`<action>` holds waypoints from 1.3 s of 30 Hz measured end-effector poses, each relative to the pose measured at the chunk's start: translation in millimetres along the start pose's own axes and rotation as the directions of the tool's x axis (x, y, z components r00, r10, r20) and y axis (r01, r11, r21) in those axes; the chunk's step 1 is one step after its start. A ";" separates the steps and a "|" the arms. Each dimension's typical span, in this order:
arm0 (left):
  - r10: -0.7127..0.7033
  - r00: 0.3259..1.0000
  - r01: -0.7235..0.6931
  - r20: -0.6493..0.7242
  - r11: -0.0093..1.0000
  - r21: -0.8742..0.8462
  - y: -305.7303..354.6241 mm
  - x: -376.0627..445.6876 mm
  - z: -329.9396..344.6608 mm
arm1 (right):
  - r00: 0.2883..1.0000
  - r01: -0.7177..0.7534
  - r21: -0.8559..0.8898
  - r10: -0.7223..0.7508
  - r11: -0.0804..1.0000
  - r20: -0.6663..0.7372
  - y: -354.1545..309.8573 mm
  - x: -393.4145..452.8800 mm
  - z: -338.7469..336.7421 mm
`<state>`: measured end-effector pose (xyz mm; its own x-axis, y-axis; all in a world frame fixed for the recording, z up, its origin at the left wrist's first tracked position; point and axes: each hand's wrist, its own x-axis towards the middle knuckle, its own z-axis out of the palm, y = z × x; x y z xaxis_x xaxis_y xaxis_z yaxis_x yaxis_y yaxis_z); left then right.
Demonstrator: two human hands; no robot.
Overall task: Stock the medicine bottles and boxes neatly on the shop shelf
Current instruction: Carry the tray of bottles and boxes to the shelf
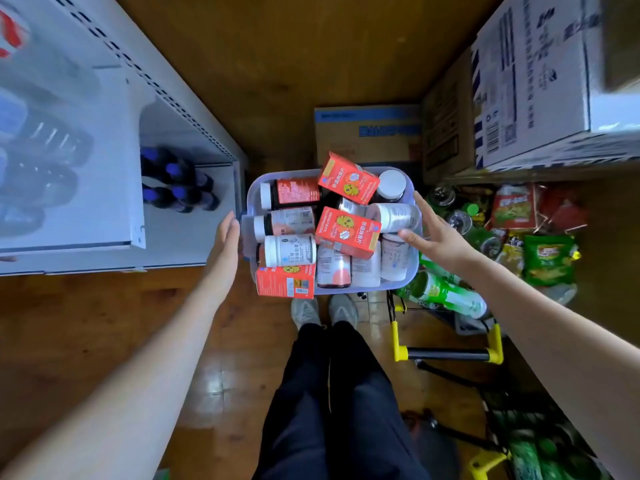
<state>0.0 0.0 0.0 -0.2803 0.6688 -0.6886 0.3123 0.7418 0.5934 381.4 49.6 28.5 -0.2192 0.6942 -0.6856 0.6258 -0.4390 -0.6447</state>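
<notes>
A translucent plastic bin (252, 197) sits on the wooden floor in front of my feet, filled with several medicine bottles and three red-orange boxes. One red-orange box (347, 231) lies in the middle on top, and a white bottle (290, 250) lies at the left. My left hand (225, 247) is flat with straight fingers beside the bin's left wall. My right hand (434, 233) is spread at the bin's right rim, thumb over the bottles. Neither hand holds anything. The white shop shelf (114, 161) stands at the left.
Dark bottles with blue caps (176, 185) stand on the low shelf level. Cardboard cartons (367, 133) sit behind the bin and at the upper right. A yellow-handled basket (450, 353) with green bottles and snack packets lies at the right.
</notes>
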 end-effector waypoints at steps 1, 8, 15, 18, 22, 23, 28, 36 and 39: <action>-0.003 1.000 0.003 -0.001 0.999 -0.053 3.7 1.3 0.7 | 1.000 0.010 0.020 -0.010 1.000 0.007 -0.7 0.0 -0.5; 0.059 0.984 -0.049 0.171 0.997 -0.062 21.7 -2.1 -0.8 | 0.994 -0.051 0.024 0.049 0.998 0.096 9.4 13.3 -8.8; 0.061 0.971 -0.048 0.233 0.997 -0.059 20.8 -23.2 -6.1 | 0.992 0.014 -0.110 -0.001 0.994 0.124 4.5 14.2 -14.0; 0.029 0.970 -0.008 0.239 0.996 -0.090 14.5 -40.1 -13.3 | 0.990 0.044 -0.186 -0.018 0.982 0.140 -3.4 3.1 -12.7; 0.054 0.976 -0.024 0.213 0.990 -0.141 11.7 -78.7 -25.4 | 0.986 0.072 -0.257 -0.031 0.964 0.162 -28.7 -26.0 -7.4; 0.063 0.977 -0.034 0.202 0.989 -0.146 12.1 -90.6 -28.9 | 0.985 0.084 -0.272 -0.038 0.959 0.168 -34.6 -34.0 -5.1; 0.081 0.991 -0.064 0.110 0.986 -0.152 8.6 -147.2 -48.8 | 0.973 0.183 -0.304 -0.128 0.935 0.193 -59.8 -69.3 4.5; 0.110 0.994 -0.100 0.012 0.940 -0.327 -30.3 -247.1 -97.9 | 0.938 0.328 -0.338 -0.264 0.882 0.223 -111.1 -118.4 38.5; 0.111 0.993 -0.115 -0.033 0.919 -0.377 -54.1 -285.3 -117.7 | 0.920 0.379 -0.369 -0.304 0.849 0.246 -134.3 -135.1 65.0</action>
<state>-43.8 -225.2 213.4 -0.2733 0.7485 -0.6042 -0.0226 0.6229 0.7820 278.3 -22.3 185.7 -0.5766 0.6319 -0.5179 0.7239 0.1012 -0.6824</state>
